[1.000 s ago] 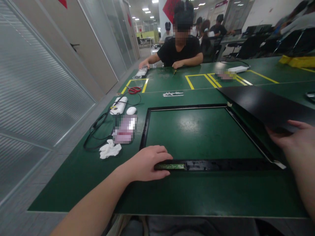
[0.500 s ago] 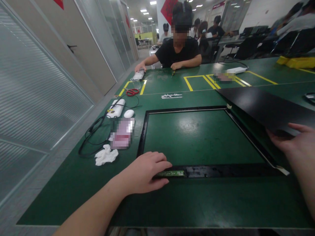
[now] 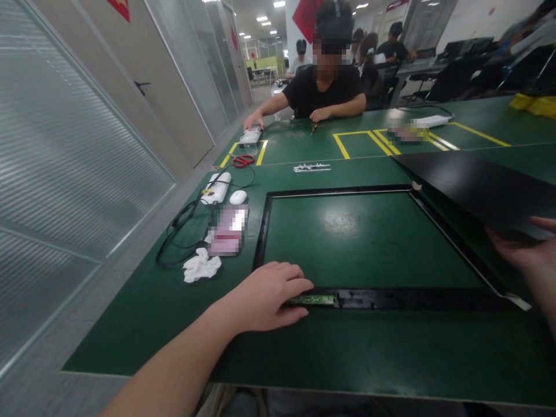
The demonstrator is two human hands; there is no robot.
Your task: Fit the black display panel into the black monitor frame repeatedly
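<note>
A thin black rectangular frame [image 3: 391,299] lies flat on the green table. My left hand [image 3: 275,296] grips its near left corner, with fingers over the near bar and the thumb along the front. A narrow green circuit board strip [image 3: 320,300] emerges from beneath those fingers; its left end is hidden. On the right, my right hand [image 3: 523,252] holds the near edge of a flat black panel [image 3: 469,185], thumb above and fingers underneath. The panel is tilted beside the frame, and its right part runs out of view. White tape pieces [image 3: 518,302] stick out at the frame's right corners.
Left of the frame lie a crumpled tissue [image 3: 202,266], a blurred pink item [image 3: 227,231], a white mouse-like object [image 3: 238,197], a white device [image 3: 217,188] with black cable, and red-handled scissors [image 3: 243,161]. White strips [image 3: 311,167] lie beyond. A person [image 3: 328,87] sits opposite.
The whole view has shifted slightly, so the table and its things appear further right. Both hands keep their places on the frame and the panel.
</note>
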